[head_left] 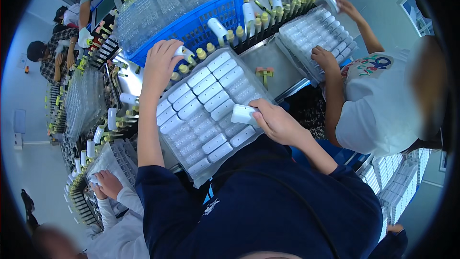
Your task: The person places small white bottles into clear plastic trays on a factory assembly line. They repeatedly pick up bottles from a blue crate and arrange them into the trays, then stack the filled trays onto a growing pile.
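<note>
In my right hand (278,122) is a white plastic casing (243,114), pinched between thumb and fingers over the right part of a clear blister tray (191,136). Rows of similar white casings (206,82) fill the tray's upper part, and a few more lie in its lower pockets. My left hand (162,62) reaches past the tray's far edge, its fingers closed on another white casing (180,52). That piece is mostly hidden by the hand and sits beside a yellow-green peg holder (201,53) on the line.
Beyond my tray stands a blue crate (187,24) stacked with clear trays. A black slatted conveyor (258,31) with yellow pegs runs past it. At right a co-worker (378,96) handles another filled tray (316,38); another person's hands (108,184) work at lower left.
</note>
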A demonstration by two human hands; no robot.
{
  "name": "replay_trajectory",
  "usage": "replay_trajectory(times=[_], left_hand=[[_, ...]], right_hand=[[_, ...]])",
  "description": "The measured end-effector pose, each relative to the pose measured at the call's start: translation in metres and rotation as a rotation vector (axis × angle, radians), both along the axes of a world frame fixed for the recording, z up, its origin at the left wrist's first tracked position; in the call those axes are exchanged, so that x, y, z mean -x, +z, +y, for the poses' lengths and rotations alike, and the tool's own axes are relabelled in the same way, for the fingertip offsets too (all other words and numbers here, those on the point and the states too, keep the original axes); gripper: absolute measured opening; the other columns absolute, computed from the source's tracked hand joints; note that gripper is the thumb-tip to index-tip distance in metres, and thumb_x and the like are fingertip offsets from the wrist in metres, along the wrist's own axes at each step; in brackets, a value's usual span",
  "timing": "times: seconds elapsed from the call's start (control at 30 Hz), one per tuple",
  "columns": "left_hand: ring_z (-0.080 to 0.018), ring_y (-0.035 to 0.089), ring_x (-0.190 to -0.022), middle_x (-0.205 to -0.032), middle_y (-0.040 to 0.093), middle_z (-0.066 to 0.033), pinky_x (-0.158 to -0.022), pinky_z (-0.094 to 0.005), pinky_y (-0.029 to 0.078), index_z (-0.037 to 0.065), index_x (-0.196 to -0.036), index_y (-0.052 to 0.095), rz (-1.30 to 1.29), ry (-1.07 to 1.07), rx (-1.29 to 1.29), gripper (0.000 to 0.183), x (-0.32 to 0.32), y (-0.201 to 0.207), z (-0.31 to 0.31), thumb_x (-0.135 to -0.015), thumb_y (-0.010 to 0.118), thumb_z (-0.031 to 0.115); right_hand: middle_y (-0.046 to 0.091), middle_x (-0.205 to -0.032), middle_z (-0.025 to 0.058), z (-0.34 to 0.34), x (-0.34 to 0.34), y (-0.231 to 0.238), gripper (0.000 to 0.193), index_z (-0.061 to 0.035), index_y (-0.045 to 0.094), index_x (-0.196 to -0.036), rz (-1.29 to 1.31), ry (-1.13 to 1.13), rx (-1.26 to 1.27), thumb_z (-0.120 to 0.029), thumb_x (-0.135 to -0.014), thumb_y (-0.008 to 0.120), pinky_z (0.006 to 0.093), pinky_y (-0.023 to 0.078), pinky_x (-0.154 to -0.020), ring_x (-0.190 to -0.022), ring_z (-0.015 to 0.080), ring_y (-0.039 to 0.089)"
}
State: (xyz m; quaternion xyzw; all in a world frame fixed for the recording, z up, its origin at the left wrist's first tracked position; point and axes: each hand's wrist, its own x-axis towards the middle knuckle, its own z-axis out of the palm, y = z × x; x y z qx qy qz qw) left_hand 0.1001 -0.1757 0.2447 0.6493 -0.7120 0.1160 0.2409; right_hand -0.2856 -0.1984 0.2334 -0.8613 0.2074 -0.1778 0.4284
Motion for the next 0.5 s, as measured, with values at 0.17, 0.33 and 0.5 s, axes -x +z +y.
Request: replay_trajectory(times=[0.17,0.33,0.5], left_hand=[[-0.0355,0.063,-0.121,-0.127,0.070,-0.0133,-0.103,-0.0446,0.049,0.007,-0.133,0.065,0.247,-0.061,-0.181,0.034,-0.031,-0.028,0.001,-0.103,0.065,0.023],[-0.0357,0.063,-0.118,-0.128,0.068,-0.0142,-0.103,-0.0479,0.050,0.007,-0.134,0.063,0.074,0.222,-0.182,0.043,-0.019,-0.044,0.027,-0.096,0.072,0.027],[-0.0385,0.058,-0.125,-0.138,0.064,-0.0131,-0.106,-0.0493,0.049,0.010,-0.132,0.064,0.009,0.375,0.078,0.051,-0.013,-0.069,0.059,-0.086,0.080,0.024]], right_hand=[[0.066,-0.106,0.0263,-0.004,0.012,-0.010,0.028,0.0026,0.057,-0.124,-0.033,-0.136,-0.084,-0.021,-0.111,0.053,0.0489,0.053,-0.083,-0.093,0.0452,0.067],[0.068,-0.106,0.0241,-0.012,0.010,-0.015,0.037,0.0017,0.061,-0.126,-0.044,-0.214,-0.077,-0.028,-0.106,0.066,0.0429,0.054,-0.085,-0.095,0.0407,0.070],[0.070,-0.110,0.0220,-0.044,-0.009,-0.039,0.039,0.0044,0.067,-0.123,-0.131,-0.375,-0.127,-0.028,-0.101,0.072,0.0403,0.056,-0.085,-0.098,0.0303,0.073]])
